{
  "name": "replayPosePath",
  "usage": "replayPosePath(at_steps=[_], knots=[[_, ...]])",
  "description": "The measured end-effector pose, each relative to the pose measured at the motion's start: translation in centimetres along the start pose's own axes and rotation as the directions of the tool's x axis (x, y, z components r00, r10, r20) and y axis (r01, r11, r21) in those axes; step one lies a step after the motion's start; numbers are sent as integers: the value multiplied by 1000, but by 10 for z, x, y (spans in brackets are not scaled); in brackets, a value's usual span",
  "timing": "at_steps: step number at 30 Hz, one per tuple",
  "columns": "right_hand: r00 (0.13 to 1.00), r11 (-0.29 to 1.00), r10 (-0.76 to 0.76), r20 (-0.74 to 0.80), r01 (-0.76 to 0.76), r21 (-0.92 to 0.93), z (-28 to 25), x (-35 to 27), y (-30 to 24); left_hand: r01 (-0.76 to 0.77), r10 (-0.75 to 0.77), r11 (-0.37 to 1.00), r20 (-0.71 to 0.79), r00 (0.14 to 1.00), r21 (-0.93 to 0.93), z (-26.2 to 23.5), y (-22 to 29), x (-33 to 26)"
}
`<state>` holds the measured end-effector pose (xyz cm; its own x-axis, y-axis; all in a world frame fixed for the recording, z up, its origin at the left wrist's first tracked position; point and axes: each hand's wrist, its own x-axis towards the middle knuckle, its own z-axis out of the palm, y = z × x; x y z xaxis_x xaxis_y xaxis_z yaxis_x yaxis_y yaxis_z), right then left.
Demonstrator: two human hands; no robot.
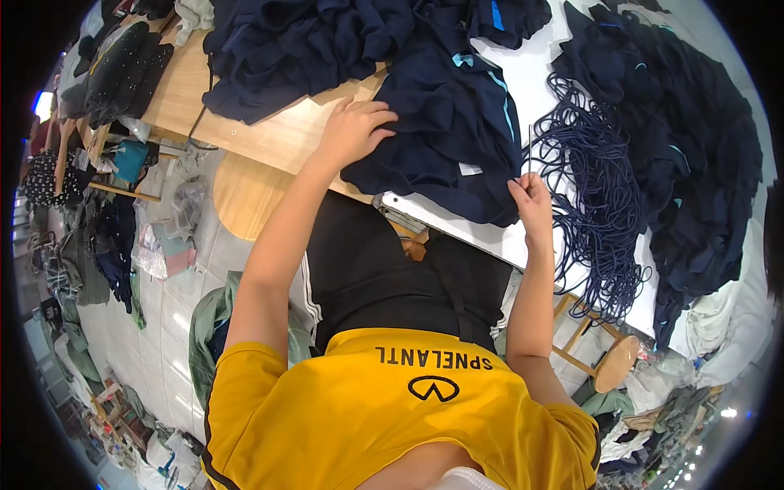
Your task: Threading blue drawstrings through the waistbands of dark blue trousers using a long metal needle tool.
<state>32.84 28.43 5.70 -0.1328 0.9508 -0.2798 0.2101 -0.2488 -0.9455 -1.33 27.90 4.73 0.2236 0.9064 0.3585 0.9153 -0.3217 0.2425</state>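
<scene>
A navy fabric garment lies in front of me, with a light-blue strip along its right side and a small white label near its lower edge. My left hand rests on the garment's left edge, fingers spread and loosely bent, holding nothing. At the garment's lower right corner my right hand is closed in a pinch. From its fingertips a thin dark rod points up, away from me. Whether the pinch also takes in the garment's edge, I cannot tell.
Right of the garment lies a tangled heap of navy cords on the white tabletop. Dark garments pile up beyond it. More navy fabric covers the wooden table at the far left. A wooden stool stands at lower right.
</scene>
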Motion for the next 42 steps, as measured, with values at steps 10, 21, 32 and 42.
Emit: replayPosePath(at_steps=[10,21,32,42], knots=[[999,914,26,-23,-15,405,-15,16,15,666,-389,169,572,722,-726,-31,-13,12],[962,948,-249,-113,265,173,-7,23,-36,-103,63,928,-122,991,-358,-41,40,11],[778,789,-600,-186,614,22,31,-17,-64,525,-335,-262,586,738,-810,-1,108,14],[711,717,-690,-139,697,6,92,-21,-66,81,-35,-670,141,989,-738,-121,160,35]])
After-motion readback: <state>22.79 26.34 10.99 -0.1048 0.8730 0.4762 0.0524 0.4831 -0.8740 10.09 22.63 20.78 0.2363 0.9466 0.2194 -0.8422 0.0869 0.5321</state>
